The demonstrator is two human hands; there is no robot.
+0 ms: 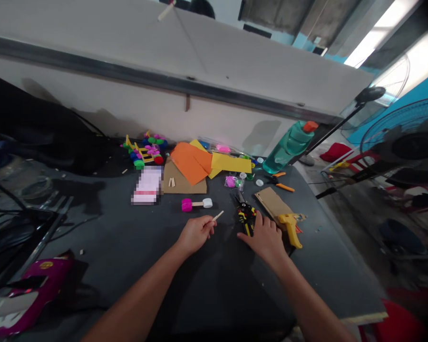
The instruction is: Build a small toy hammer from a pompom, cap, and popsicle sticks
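Observation:
My left hand (198, 233) pinches a thin pale wooden stick (218, 215), whose free end points up and to the right. Over the black and yellow pliers (246, 214) reaches my right hand (267, 237), its fingers apart; whether it touches the handle I cannot tell. Beyond my left hand lies a short wooden stick with a magenta lump (187, 204) at one end and a white lump (207, 203) at the other. A yellow glue gun (290, 229) rests just right of my right hand, beside a piece of cardboard (271, 202).
Orange paper (190, 164) and yellow paper (231, 163) lie on cardboard at the back. A teal bottle (287, 148) stands near orange-handled cutters (283, 183). Colourful small models (144, 152) sit back left. A purple device (39, 289) is front left. A fan (410, 147) stands right.

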